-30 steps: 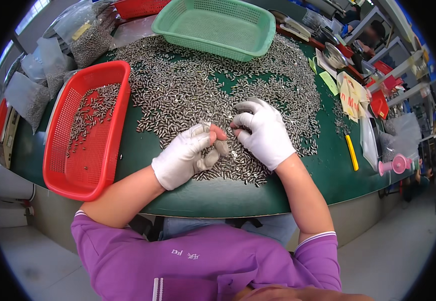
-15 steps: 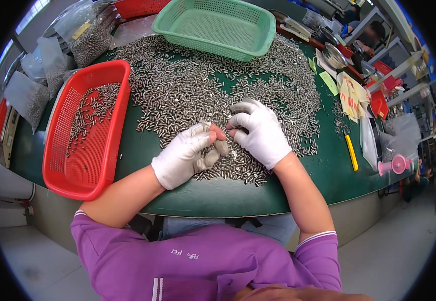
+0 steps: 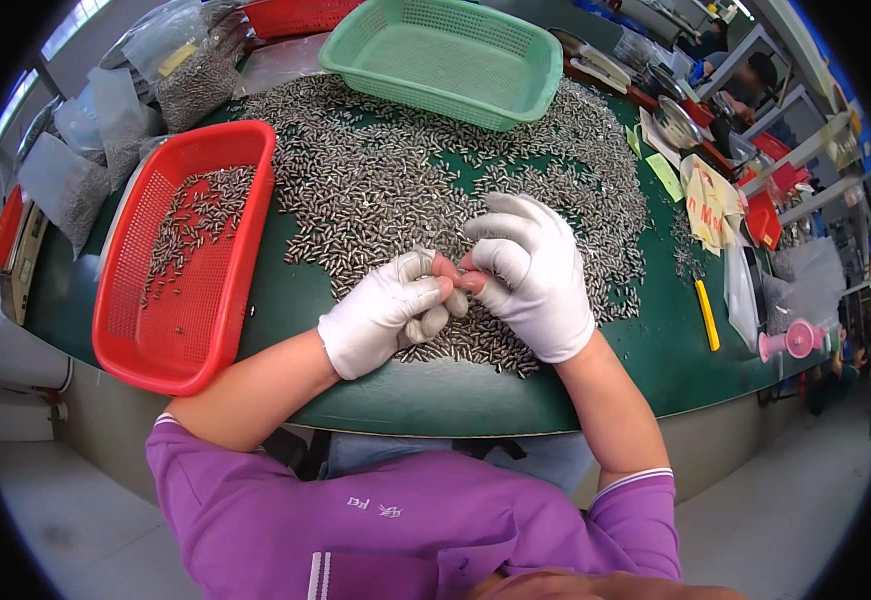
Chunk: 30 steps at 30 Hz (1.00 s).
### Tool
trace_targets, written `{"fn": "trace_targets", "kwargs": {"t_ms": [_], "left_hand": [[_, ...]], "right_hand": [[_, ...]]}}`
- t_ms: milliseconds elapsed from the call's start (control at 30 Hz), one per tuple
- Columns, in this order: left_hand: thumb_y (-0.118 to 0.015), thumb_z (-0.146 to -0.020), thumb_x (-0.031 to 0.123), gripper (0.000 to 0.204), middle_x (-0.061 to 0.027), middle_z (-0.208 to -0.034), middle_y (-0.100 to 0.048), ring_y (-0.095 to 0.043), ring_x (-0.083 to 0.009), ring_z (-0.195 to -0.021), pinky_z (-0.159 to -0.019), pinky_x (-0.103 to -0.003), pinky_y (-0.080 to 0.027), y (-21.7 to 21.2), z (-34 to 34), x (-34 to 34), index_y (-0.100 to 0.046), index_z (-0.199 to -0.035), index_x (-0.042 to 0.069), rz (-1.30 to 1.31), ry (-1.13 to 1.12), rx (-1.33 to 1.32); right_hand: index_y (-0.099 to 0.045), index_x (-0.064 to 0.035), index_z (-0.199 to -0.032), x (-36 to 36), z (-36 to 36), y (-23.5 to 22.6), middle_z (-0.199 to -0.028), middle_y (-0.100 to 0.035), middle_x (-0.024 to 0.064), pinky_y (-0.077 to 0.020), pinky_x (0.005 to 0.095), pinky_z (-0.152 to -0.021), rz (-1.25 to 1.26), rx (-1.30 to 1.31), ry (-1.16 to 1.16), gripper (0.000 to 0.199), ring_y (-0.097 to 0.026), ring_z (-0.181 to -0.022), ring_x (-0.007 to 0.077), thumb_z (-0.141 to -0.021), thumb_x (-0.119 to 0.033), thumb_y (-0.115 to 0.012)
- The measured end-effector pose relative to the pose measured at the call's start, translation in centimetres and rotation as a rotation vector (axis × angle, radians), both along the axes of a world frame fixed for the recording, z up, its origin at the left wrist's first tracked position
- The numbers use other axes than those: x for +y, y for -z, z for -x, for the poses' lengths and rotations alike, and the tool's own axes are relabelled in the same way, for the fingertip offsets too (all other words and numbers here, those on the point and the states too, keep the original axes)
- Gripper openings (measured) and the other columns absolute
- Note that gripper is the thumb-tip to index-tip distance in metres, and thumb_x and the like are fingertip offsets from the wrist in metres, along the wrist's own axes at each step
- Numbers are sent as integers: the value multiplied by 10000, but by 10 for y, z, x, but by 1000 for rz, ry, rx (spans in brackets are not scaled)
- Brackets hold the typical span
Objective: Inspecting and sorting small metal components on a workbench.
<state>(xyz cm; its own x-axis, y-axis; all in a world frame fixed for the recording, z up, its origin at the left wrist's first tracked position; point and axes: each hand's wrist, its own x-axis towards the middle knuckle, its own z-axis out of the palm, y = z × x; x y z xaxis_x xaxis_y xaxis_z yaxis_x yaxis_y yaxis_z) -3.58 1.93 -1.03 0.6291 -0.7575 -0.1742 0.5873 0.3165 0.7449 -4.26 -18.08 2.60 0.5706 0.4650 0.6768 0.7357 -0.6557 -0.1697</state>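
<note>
Right of the red basket (image 3: 187, 262), your left hand (image 3: 387, 310) and right hand (image 3: 533, 272) have hardly moved. Both still pinch small metal pieces (image 3: 452, 298) together over the big silver pile (image 3: 395, 180), so you keep sorting.

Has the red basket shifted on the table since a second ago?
No. The red basket sits at the same spot on the green table, left of the spread of small metal parts, its near corner at the table's edge as before.

Basket (image 3: 180, 260) left of pins (image 3: 405, 180), tray (image 3: 445, 60) behind
</note>
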Motion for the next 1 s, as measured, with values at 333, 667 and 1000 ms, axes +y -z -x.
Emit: {"fn": "trace_targets", "kwargs": {"t_ms": [333,667,1000], "left_hand": [[-610,-915,215,157,-28,-885,-611,-485,-40,-641,-558,-158,-389,-5,3,-3,-555,-1005,99,-65,-58,-9],[-599,-920,252,202,-12,-845,-591,-425,-40,-571,-504,-164,-327,-2,2,-2,-572,-1033,86,-85,-78,0],[-581,-923,304,268,-18,-848,-599,-492,-54,-614,-530,-162,-380,-4,0,1,-587,-1045,65,4,-55,74]], "right_hand": [[-580,-105,-730,1,1,-9,-953,-606,29,-489,440,-820,78,-179,-67,232,-593,-956,273,-594,-204,-739],[-621,-117,-781,-5,-1,-1,-964,-620,52,-477,444,-808,-66,-58,48,214,-584,-975,299,-606,-156,-738],[-685,-123,-792,-10,1,19,-1089,-612,61,-382,432,-976,116,356,215,134,-510,-1122,270,-683,-198,-703]]}}
